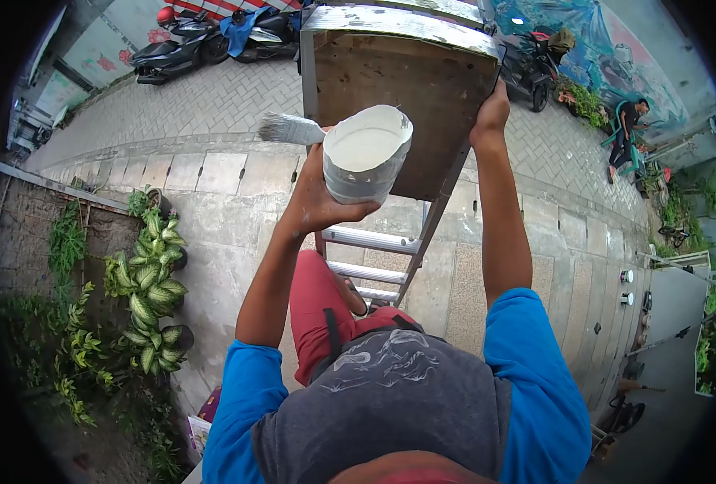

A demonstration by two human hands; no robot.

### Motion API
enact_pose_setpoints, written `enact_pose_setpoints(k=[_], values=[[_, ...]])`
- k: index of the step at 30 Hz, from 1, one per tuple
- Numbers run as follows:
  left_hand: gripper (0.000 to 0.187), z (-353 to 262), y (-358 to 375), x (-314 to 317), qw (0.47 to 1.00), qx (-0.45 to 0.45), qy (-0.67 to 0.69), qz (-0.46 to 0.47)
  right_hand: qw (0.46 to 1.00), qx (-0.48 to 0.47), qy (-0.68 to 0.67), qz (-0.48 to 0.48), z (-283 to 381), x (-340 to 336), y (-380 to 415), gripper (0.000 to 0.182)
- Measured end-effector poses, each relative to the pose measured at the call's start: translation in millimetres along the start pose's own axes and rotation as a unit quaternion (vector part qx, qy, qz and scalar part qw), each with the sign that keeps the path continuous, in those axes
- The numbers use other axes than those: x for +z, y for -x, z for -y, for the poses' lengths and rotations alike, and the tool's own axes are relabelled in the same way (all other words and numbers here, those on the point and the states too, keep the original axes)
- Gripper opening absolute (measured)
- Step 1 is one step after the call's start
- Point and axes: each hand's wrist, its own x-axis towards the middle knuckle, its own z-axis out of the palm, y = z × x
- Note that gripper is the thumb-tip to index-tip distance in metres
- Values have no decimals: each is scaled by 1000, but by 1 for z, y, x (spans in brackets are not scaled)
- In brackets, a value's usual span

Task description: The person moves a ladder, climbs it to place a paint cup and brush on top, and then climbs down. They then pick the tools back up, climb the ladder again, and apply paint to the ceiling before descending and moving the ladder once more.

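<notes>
Fingers of the L hand (324, 198) are wrapped round the container, thumb across its lower front, w/ the brush held alongside. Far L, potted plants (150, 290) w/ pale-centred, green-edged lvs; farther off, parked motorbikes (184, 48) on the paving. Brush (292, 129) sticks out L of the container: flat, bristles grey-white & rough at the tips, whitish smears nr the handle end. Container (366, 173) is up in front of the ladder's top section, approx. upright but tipped so the mouth shows: wide round opening, off-white inside, rim uneven w/ a chipped-looking R edge, outside grey w/ white smears & streaks. Can't tell how full. Next, the ladder (372, 239): silvery ribbed rungs, dark side rails, brown panel (390, 97) under a scuffed metal top. R hand (491, 117) is clasped on its R rail up high, fingertips mostly hidden. Far R, a seated person (626, 133) in dark clothes, & lower down 2 white tins (627, 287) on the ground.
</notes>
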Motion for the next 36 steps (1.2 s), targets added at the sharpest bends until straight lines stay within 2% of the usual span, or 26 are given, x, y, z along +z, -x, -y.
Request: enact_pose_setpoints(k=[4, 7, 11, 14, 18, 20, 26, 28, 30, 31, 34, 36], values=[[99, 29, 10, 5, 999, -17, -3, -32, 1000, -10, 2, 19, -3, -1, -3, 46], [97, 42, 8, 2, 996, -74, -22, -40, 1000, 6, 2, 26, -4, 0, -5, 45], [96, 51, 2, 3, 998, -36, -16, -46, 1000, -10, 19, 23, 1, 5, -3, 45], [96, 60, -8, -3, 997, -62, -34, -38, 1000, -7, 22, 21, 0, 2, -4, 46], [93, 56, -12, -5, 999, -32, -25, -35, 999, -4, -8, 38, -9, -2, -18, 50], [90, 58, -12, -9, 997, -70, -20, -8, 999, -3, 5, 39, -9, -5, -15, 51], [86, 52, 6, -11, 997, -75, -4, -29, 999, -1, 16, 38, -4, 0, -16, 46], [92, 54, 17, -13, 996, -86, -11, -22, 999, -10, 26, 27, -9, -6, -23, 44], [93, 57, 32, -16, 995, -98, -5, -30, 998, 2, 8, 65, -9, -8, -24, 51], [95, 57, 40, -18, 994, -106, 0, -35, 995, -44, -61, 67, -13, -8, -24, 41], [95, 56, 57, -22, 992, -119, 13, -48, 997, -47, -20, 59, -13, -11, -22, 49], [96, 61, 68, -26, 990, -128, 33, -52, 998, -48, -10, 43, -9, -9, -13, 49]])
